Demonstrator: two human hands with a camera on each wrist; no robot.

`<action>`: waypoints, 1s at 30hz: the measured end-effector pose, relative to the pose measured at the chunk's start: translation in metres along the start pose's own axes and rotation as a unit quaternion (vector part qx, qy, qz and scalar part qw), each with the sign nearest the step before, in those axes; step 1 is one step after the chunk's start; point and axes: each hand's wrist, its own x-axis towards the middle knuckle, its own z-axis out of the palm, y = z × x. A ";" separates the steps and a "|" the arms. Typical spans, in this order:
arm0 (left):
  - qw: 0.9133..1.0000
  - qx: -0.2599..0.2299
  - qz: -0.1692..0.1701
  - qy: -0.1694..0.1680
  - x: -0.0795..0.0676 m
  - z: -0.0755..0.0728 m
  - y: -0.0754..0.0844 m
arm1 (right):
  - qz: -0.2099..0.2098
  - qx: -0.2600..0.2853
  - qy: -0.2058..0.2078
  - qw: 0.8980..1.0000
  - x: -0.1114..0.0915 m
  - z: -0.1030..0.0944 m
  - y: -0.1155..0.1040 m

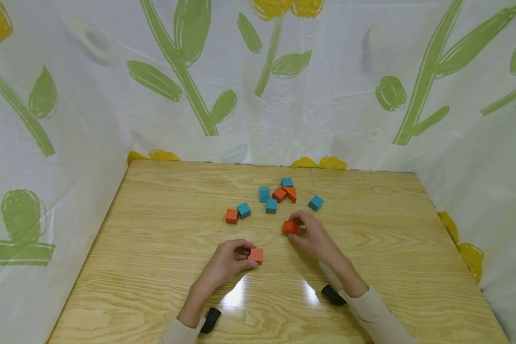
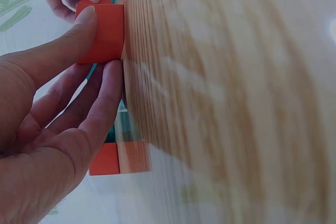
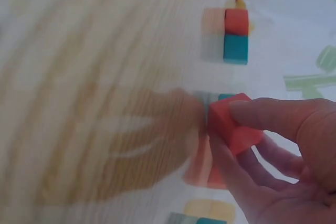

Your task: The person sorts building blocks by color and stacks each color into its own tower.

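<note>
My left hand (image 1: 228,263) grips a red cube (image 1: 256,255) between thumb and fingers, near the middle of the wooden table. In the left wrist view this red cube (image 2: 109,35) sits right at the tabletop, its face flush along the wood. Farther forward and to the right, my right hand (image 1: 311,234) pinches a second red cube (image 1: 290,228). The right wrist view shows that red block (image 3: 233,124) turned at an angle, thumb on one side and fingers on the other, one corner close to the table surface.
Beyond the hands lie blue blocks (image 1: 271,206), a red cube (image 1: 279,194) and a red triangular block (image 1: 290,193) in a loose cluster. To its left, a red cube (image 1: 231,216) adjoins a blue cube (image 1: 243,210). Another blue cube (image 1: 316,202) lies right. Flowered white curtains (image 1: 327,110) surround the table (image 1: 155,248).
</note>
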 end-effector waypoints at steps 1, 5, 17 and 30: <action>1.000 -0.001 0.000 0.000 0.000 0.000 0.000 | 0.003 0.009 -0.005 1.000 -0.002 0.001 -0.001; 1.000 -0.007 0.002 0.001 0.000 -0.001 -0.001 | -0.003 0.028 -0.026 0.999 -0.009 0.006 -0.006; 1.000 -0.014 0.009 -0.003 0.001 -0.001 -0.002 | -0.010 0.135 -0.081 0.988 -0.019 0.023 -0.015; 1.000 -0.017 0.020 -0.007 0.001 -0.001 -0.003 | -0.015 0.118 -0.101 0.988 -0.025 0.035 -0.026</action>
